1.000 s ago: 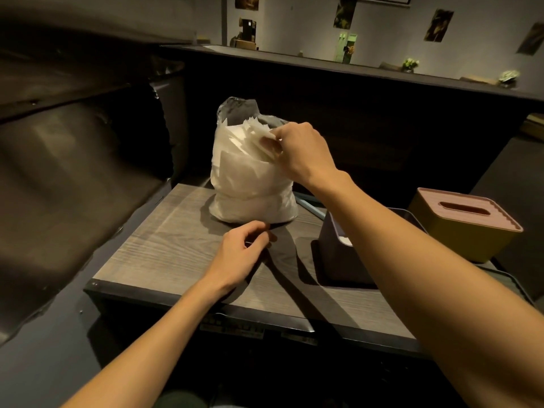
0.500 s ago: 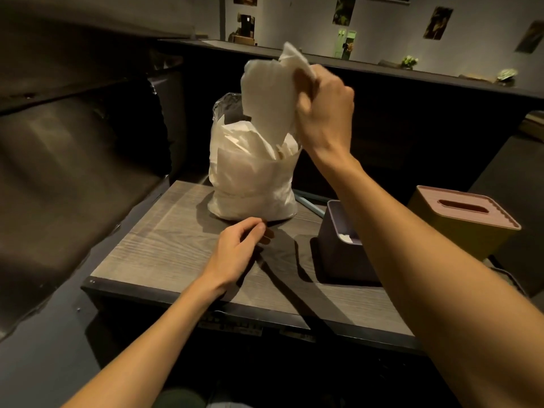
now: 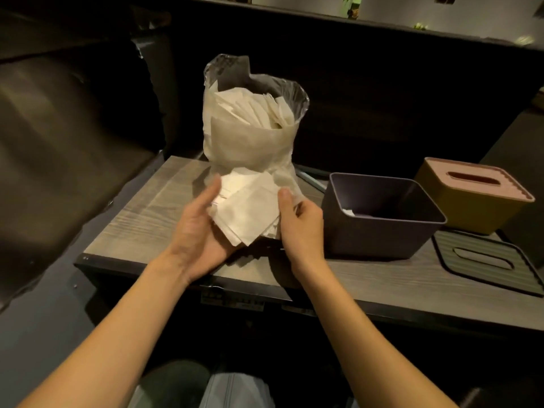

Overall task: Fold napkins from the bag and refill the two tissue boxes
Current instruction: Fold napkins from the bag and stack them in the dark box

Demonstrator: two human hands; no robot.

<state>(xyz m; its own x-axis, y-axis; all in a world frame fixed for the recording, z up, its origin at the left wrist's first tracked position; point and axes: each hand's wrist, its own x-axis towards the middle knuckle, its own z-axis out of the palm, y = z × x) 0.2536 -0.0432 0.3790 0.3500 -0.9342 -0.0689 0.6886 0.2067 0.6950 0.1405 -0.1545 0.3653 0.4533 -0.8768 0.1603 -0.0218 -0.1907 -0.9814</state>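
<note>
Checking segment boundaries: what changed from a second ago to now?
The right hand pulled a stack of napkins up out of the bag, then brought it down in front of the bag. The left hand left the table and now holds the stack's other side. The bag, the open dark box, the loose lid and the lidded yellow box stayed put.

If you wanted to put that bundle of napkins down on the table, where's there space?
Bare wood lies left of the napkin bag, toward the table's left edge, and along the front edge before the dark open box. The right end is crowded: that box, the yellow tissue box and a loose lid.
</note>
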